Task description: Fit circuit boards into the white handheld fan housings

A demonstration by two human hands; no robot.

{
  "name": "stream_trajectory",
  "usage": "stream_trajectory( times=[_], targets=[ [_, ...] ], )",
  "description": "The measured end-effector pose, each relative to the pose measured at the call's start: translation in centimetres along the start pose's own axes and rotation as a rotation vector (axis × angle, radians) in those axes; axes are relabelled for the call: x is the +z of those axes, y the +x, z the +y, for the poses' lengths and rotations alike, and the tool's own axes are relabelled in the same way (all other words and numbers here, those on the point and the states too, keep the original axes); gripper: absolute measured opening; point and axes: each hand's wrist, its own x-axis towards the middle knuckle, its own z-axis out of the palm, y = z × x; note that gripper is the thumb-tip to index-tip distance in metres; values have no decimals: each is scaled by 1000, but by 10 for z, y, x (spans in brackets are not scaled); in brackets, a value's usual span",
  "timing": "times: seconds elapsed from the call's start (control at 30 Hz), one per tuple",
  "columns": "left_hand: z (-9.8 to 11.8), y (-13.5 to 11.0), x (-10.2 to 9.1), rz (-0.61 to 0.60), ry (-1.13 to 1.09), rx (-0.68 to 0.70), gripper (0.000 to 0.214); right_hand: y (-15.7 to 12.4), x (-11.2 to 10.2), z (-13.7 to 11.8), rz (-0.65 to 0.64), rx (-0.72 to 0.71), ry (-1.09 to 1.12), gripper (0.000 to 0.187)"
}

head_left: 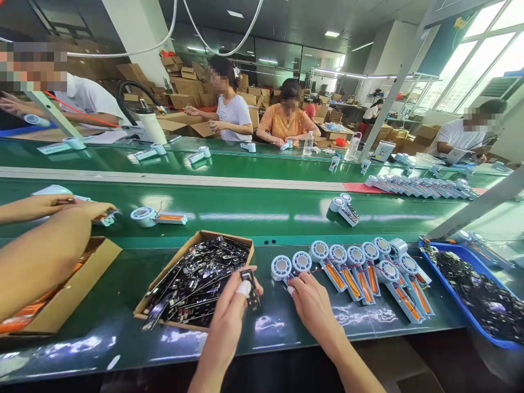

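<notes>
In my left hand (pixel 231 305) a small black circuit board (pixel 250 289) is pinched upright between thumb and fingers, just right of a cardboard box full of similar boards (pixel 192 278). My right hand (pixel 313 303) is closed at the handle of a light blue handheld fan (pixel 302 261); its fingers hide most of that handle. Another fan (pixel 281 267) touches it on the left. To the right lies a row of fans (pixel 355 255) with open handles, showing orange strips inside and thin red wires.
A blue tray of black boards (pixel 478 295) stands at right. At left, a co-worker's arms (pixel 53 234) reach over an open carton (pixel 77 292). The green conveyor (pixel 245 204) carries a fan (pixel 144 216) and a pair of fans (pixel 344 208). A metal post (pixel 478 202) rises at right.
</notes>
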Motion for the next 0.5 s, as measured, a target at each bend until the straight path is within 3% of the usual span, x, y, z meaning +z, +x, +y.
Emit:
stream_trajectory(
  times=[0.1,0.2,0.33,0.43,0.5],
  targets=[
    [-29,-9,11,-135,-205,-231,41,-3,-6,-2,-38,21,354,14],
    [-47,-14,17,-130,-222,-294,41,-8,-7,1,-103,140,624,11],
    [-59,-18,11,-162,-135,-293,47,-17,-5,6,-76,215,552,14],
    [-62,-19,2,-209,-3,-211,43,-21,-4,2,-50,207,448,16],
    [-61,-17,-1,-170,110,-142,42,-20,-2,-5,-32,182,410,16]
  ],
)
